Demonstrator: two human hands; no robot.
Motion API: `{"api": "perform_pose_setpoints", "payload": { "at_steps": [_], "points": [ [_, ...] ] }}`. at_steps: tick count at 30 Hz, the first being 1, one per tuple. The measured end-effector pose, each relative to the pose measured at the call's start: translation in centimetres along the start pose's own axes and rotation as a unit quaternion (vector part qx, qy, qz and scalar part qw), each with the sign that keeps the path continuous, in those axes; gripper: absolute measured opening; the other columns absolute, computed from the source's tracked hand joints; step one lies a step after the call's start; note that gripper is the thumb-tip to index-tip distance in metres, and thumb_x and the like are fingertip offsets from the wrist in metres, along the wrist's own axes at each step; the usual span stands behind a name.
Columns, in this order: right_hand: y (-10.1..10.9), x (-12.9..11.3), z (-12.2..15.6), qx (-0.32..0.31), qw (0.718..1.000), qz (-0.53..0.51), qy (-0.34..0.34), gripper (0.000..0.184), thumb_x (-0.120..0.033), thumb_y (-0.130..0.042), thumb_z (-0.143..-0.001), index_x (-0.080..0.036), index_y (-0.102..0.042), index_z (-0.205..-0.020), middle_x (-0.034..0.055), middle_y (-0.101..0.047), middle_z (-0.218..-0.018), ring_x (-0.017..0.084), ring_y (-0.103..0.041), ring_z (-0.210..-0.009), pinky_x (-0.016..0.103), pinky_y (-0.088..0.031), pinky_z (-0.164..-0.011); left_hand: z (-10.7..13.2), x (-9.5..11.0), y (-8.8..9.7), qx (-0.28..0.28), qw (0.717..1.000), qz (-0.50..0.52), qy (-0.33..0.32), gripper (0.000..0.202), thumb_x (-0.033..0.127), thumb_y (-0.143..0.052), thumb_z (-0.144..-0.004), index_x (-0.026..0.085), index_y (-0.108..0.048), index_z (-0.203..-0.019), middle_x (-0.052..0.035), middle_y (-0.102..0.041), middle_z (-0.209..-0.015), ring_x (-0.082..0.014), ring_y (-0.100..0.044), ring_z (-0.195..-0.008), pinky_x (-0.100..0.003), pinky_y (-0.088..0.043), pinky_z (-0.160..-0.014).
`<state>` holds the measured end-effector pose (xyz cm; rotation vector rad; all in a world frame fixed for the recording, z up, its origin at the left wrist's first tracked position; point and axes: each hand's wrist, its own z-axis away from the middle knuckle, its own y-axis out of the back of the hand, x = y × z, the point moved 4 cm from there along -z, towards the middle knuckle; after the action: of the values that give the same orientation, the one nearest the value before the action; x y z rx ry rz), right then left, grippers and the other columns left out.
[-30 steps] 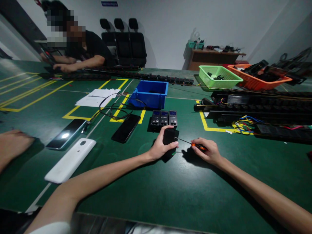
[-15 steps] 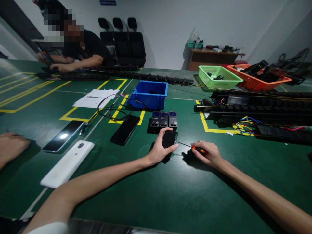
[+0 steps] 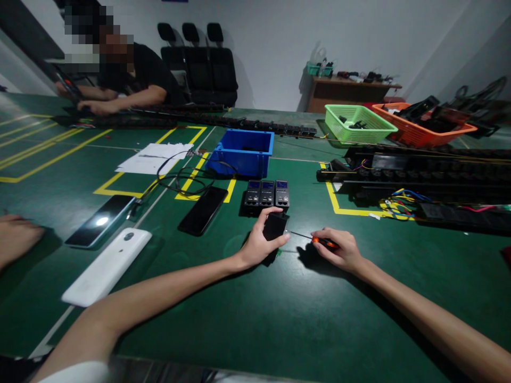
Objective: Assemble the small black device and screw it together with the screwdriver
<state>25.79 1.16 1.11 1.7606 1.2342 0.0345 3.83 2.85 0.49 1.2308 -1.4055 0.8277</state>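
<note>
My left hand [image 3: 260,242] is closed around a small black box-shaped module [image 3: 274,225] standing on the green table [image 3: 279,314]. My right hand [image 3: 339,249] grips a screwdriver with an orange handle [image 3: 324,242]; its thin shaft points left and its tip meets the module's right side. Just behind the module stand three similar black modules with small blue displays [image 3: 266,193] in a row.
A black phone [image 3: 203,209], a second phone reflecting light [image 3: 99,213] and a white device [image 3: 107,266] lie to the left. A blue bin [image 3: 244,152], cables, green and orange baskets and long black strips sit behind. Another person's hand [image 3: 16,234] rests far left; a co-worker sits at the back.
Both hands stay on the module and the screwdriver with hardly any shift. The view has tilted slightly, so everything sits a little lower left than before.
</note>
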Motion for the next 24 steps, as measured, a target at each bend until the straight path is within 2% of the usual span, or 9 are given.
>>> {"api": "perform_pose_setpoints", "payload": {
  "at_steps": [7,13,24],
  "points": [
    [-0.06,0.07,0.09,0.000,1.000,0.003,0.004,0.016,-0.020,-0.060,-0.085,-0.017,-0.062,-0.101,0.0076,-0.072,-0.082,0.014,-0.066,-0.063,0.024,-0.050,-0.060,0.05,-0.11,-0.13,-0.012,1.000,0.017,0.016,0.058,0.030,-0.069,-0.076,0.027,-0.041,-0.127,-0.0005,-0.055,-0.093,-0.0136,-0.056,-0.079,-0.029,-0.045,-0.075],
    [-0.05,0.16,0.00,-0.001,1.000,0.007,-0.015,0.015,-0.023,-0.060,-0.086,-0.017,-0.063,-0.099,0.0075,-0.072,-0.081,0.015,-0.066,-0.063,0.024,-0.050,-0.060,0.03,0.32,-0.01,0.010,1.000,-0.001,-0.007,0.054,0.029,-0.069,-0.076,0.025,-0.044,-0.124,-0.0021,-0.056,-0.100,-0.0150,-0.056,-0.085,-0.031,-0.045,-0.080],
    [0.02,0.62,-0.54,-0.018,0.990,-0.070,-0.118,0.018,-0.030,-0.061,-0.085,-0.017,-0.070,-0.094,0.0071,-0.075,-0.084,0.017,-0.070,-0.070,0.026,-0.054,-0.064,0.33,-0.04,-0.35,-0.002,0.999,0.049,0.007,0.050,0.029,-0.067,-0.079,0.024,-0.039,-0.120,-0.0022,-0.060,-0.097,-0.0159,-0.063,-0.087,-0.035,-0.048,-0.084]
  ]
}}
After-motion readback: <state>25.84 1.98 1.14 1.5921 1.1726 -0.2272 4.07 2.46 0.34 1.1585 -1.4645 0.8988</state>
